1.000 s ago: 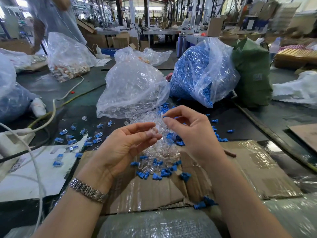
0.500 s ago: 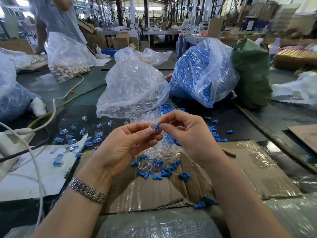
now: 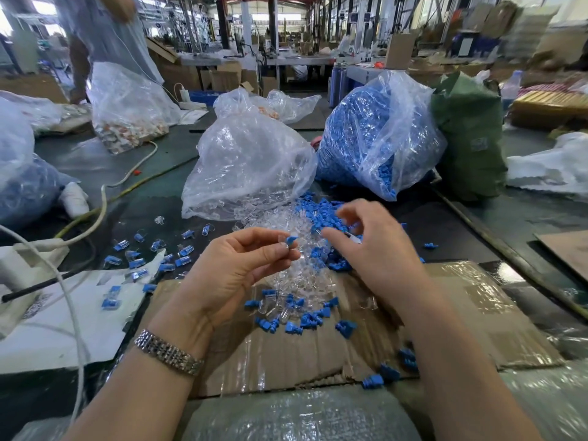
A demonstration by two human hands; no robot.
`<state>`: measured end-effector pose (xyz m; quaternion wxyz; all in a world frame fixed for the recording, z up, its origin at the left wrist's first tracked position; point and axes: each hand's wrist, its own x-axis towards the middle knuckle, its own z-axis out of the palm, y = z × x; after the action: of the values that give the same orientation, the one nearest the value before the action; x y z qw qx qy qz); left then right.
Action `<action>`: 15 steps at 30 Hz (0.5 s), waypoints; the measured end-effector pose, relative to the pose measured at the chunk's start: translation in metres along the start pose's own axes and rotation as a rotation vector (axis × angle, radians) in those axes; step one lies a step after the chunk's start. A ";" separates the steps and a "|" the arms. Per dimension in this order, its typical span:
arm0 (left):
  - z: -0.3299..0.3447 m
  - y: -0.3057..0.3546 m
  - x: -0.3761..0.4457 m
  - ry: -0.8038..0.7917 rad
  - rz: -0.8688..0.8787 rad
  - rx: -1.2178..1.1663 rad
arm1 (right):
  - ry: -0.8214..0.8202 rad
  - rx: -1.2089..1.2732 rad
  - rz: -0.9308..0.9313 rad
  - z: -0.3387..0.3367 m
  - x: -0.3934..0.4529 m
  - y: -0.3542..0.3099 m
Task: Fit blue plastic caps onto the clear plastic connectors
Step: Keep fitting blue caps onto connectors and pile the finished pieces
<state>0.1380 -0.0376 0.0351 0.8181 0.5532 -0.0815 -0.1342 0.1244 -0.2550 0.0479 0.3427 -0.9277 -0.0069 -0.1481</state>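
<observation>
Left hand is raised above the cardboard, palm turned up; thumb and fingertips pinch 1 clear connector with a blue cap seated on its end. A metal watch sits on that wrist.

Right hand is just right of the left, apart from it, fingers loosely curled and reaching down toward the heap. Something small and pale shows at its fingertips; blurred, so I cannot tell whether it pinches a part or holds nothing.

Loose pile of connectors lies on the table centre under both hands, spilling from the mouth of a clear bag. Loose caps are heaped against the far right side of that pile, at the foot of a bag of caps. More caps are scattered on the cardboard toward the near edge.

Finished pieces, clear body with blue end, are strewn left of the hands, some on the dark table, some on a white sheet.

A green sack stands right of the blue bag. White cable runs along the left side of the table. Another bag with orange and clear parts stands at the far left; a second person is behind it. Bubble wrap covers the near edge.
</observation>
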 end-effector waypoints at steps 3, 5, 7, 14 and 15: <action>-0.001 0.000 0.001 0.044 -0.003 -0.017 | -0.162 -0.469 0.367 -0.007 0.001 0.013; -0.002 0.000 0.001 0.061 -0.004 -0.012 | -0.272 -0.528 0.437 -0.007 0.000 0.017; -0.003 0.001 0.001 0.064 -0.008 -0.020 | -0.286 -0.532 0.405 -0.006 -0.001 0.016; -0.006 0.000 0.003 0.112 -0.002 -0.072 | -0.155 -0.383 0.306 -0.011 0.000 0.008; -0.006 0.001 0.003 0.119 -0.002 -0.083 | -0.133 -0.301 0.288 -0.014 0.000 0.006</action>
<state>0.1429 -0.0326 0.0334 0.8436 0.5259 -0.0265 -0.1053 0.1213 -0.2688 0.0541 0.2168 -0.9675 0.1252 -0.0355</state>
